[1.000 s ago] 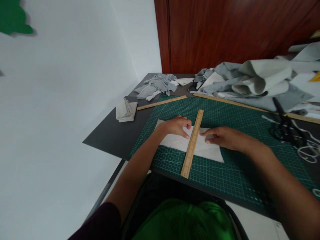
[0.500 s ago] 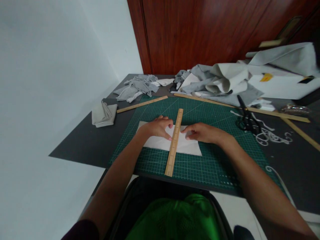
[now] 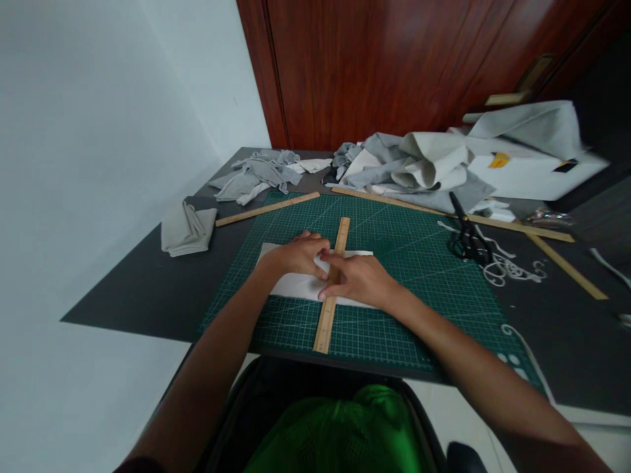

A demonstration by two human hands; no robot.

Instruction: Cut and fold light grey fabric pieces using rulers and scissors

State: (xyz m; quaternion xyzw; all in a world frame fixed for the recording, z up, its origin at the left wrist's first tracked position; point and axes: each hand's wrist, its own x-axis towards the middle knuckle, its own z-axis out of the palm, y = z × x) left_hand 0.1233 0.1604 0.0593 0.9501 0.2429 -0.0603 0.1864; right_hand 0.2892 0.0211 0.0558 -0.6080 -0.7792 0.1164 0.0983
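A white piece of cloth (image 3: 297,286) lies flat on the green cutting mat (image 3: 394,335), with a wooden ruler (image 3: 324,327) laid lengthwise across its middle. My left hand (image 3: 302,256) rests on the cloth left of the ruler, thumb and fingers apart. Reaching over the ruler from the right, my right hand (image 3: 359,279) has its thumb and index finger spread, their tips just past the ruler's left side and close to my left hand. Neither hand grips anything visibly. The ruler's middle is partly hidden under my right hand.
Black-handled scissors (image 3: 468,240) lie at the right beside tangled white cord (image 3: 513,270). More wooden rulers (image 3: 269,209) border the mat. Grey cloth scraps (image 3: 261,174), a folded beige cloth (image 3: 190,230), a heap of fabric (image 3: 428,161) and a white box (image 3: 530,177) stand around it.
My right hand has moved left, from beside the ruler to across it, nearing my left hand. My left hand stays on the cloth. The whole view has shifted slightly.
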